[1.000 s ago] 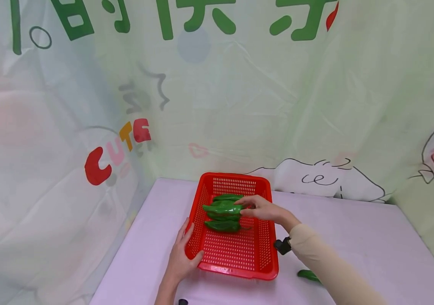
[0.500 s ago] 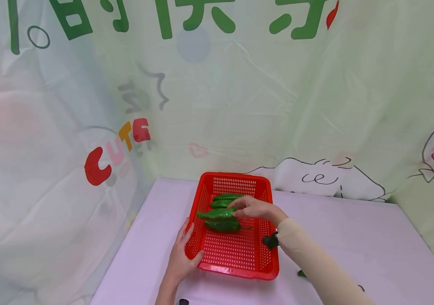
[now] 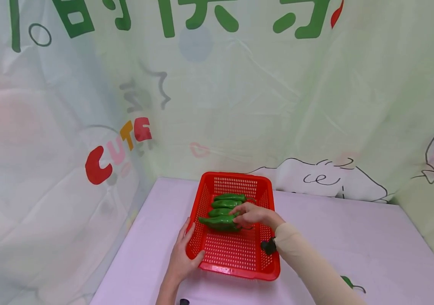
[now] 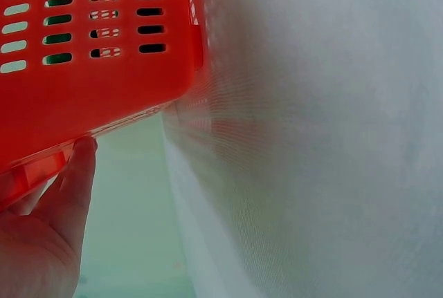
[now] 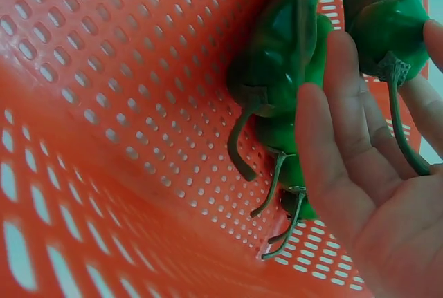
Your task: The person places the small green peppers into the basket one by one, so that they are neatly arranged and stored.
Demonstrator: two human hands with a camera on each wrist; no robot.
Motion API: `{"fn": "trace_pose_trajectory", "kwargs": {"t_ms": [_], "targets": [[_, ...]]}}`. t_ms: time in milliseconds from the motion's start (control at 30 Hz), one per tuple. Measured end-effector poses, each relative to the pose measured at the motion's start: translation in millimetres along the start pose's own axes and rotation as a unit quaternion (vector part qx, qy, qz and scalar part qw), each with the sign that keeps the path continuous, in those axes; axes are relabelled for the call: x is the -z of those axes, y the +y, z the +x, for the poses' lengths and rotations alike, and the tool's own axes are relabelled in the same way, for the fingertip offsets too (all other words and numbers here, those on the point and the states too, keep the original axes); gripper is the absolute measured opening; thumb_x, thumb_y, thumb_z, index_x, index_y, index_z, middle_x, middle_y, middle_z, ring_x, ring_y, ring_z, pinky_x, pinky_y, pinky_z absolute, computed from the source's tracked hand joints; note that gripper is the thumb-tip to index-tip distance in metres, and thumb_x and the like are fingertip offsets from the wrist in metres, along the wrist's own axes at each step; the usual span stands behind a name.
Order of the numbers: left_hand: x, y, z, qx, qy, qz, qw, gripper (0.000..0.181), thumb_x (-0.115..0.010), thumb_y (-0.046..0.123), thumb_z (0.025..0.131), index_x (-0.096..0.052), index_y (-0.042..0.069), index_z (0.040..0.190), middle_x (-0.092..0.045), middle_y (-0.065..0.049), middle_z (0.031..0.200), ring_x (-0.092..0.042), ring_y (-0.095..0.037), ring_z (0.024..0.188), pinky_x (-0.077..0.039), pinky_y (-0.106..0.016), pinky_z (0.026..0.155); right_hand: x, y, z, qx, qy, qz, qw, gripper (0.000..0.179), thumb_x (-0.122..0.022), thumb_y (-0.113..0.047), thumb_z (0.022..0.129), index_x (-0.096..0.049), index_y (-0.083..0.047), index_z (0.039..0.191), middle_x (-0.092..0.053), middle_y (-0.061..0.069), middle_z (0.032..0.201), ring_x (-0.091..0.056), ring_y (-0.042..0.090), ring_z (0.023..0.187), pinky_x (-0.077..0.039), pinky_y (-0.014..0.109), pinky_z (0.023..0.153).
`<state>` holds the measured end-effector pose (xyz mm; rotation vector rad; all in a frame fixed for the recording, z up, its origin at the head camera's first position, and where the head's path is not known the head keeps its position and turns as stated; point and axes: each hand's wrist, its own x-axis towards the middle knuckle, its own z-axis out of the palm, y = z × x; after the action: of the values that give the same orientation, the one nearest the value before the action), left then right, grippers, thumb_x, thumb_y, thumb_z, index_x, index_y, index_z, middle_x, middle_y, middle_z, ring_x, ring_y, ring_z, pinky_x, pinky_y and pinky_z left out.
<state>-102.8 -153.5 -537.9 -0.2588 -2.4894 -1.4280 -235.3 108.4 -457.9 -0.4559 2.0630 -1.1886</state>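
Note:
My right hand pinches a green pepper between thumb and fingers, above the front of a row of peppers. In the right wrist view, this held pepper hangs stem end toward the palm. More green peppers lie side by side inside a red plastic basket, stems to the right. The held one partly covers the frontmost of them. My left hand holds the basket at its near left corner, fingers along the left rim and thumb by the front rim.
Another green pepper lies on the pale table, right of the basket and partly hidden by the right sleeve. A printed cloth backdrop rises behind and to the left. A small black object shows at the bottom edge.
My right hand has brought the held pepper toward me, from over the back peppers to over the frontmost one. My left hand has stayed on the basket.

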Motion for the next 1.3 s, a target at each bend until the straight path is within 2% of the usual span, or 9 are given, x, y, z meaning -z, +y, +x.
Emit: {"fn": "trace_pose_trajectory", "kwargs": {"t_ms": [167,267,500,800,1033,1167,1300], "targets": [[-0.2,0.0,0.1,0.007,-0.006,-0.007,0.9999,0.082,-0.074,0.020,0.076,-0.042,0.008,0.150,-0.026,-0.002,0.161,-0.030,-0.029,0.145,-0.043,-0.060,0.102,-4,6,0.2,-0.020,0.008,0.014,0.9997,0.034,-0.060,-0.007,0.095,-0.061,0.001,0.128,-0.061,0.010,0.099,-0.065,0.029,0.094,-0.056,0.043,0.086],[-0.4,-1.0,-0.2,0.009,-0.004,-0.007,0.9999,0.082,-0.074,0.020,0.075,-0.042,0.007,0.150,-0.026,-0.002,0.161,-0.030,-0.028,0.145,-0.042,-0.060,0.102,-5,9,2.0,-0.022,0.007,0.019,0.9996,0.033,-0.060,-0.006,0.095,-0.061,0.003,0.126,-0.062,0.011,0.111,-0.064,0.026,0.097,-0.056,0.042,0.089],[-0.8,-0.4,-0.6,-0.005,0.001,0.000,1.0000,0.080,-0.074,0.019,0.075,-0.044,0.001,0.147,-0.029,-0.008,0.160,-0.033,-0.034,0.142,-0.043,-0.063,0.099,-8,15,6.4,-0.027,-0.001,0.026,0.9993,0.029,-0.060,-0.004,0.094,-0.063,0.004,0.122,-0.062,0.010,0.107,-0.063,0.024,0.092,-0.056,0.041,0.086],[0.6,-0.2,-0.1,0.002,-0.002,-0.008,1.0000,0.082,-0.075,0.018,0.075,-0.042,0.006,0.149,-0.027,-0.004,0.161,-0.031,-0.029,0.144,-0.045,-0.058,0.100,-12,16,6.1,-0.039,-0.014,0.003,0.9991,0.027,-0.060,-0.007,0.095,-0.064,0.004,0.120,-0.061,0.010,0.106,-0.064,0.024,0.093,-0.056,0.043,0.087],[0.2,-2.5,0.0,-0.018,0.005,-0.005,0.9998,0.081,-0.073,0.018,0.075,-0.042,0.004,0.149,-0.029,-0.006,0.160,-0.033,-0.031,0.142,-0.046,-0.060,0.098,-18,12,1.7,-0.078,0.049,-0.053,0.9944,0.025,-0.068,-0.010,0.090,-0.067,0.000,0.113,-0.052,0.012,0.109,-0.058,0.023,0.094,-0.056,0.040,0.085],[0.1,-2.8,-0.1,-0.014,0.004,-0.007,0.9999,0.081,-0.073,0.017,0.075,-0.042,0.004,0.149,-0.029,-0.005,0.160,-0.033,-0.031,0.142,-0.045,-0.060,0.099,-21,11,-0.4,-0.090,0.064,-0.061,0.9920,0.026,-0.069,-0.009,0.088,-0.066,-0.001,0.113,-0.052,0.012,0.109,-0.058,0.025,0.093,-0.055,0.043,0.085],[0.1,-2.3,-0.1,-0.017,0.006,-0.008,0.9998,0.081,-0.073,0.018,0.075,-0.042,0.004,0.149,-0.029,-0.006,0.160,-0.034,-0.031,0.142,-0.044,-0.061,0.100,-24,12,0.9,-0.084,0.065,-0.061,0.9925,0.025,-0.069,-0.005,0.087,-0.067,0.001,0.111,-0.056,0.011,0.104,-0.060,0.023,0.088,-0.057,0.039,0.082]]}}
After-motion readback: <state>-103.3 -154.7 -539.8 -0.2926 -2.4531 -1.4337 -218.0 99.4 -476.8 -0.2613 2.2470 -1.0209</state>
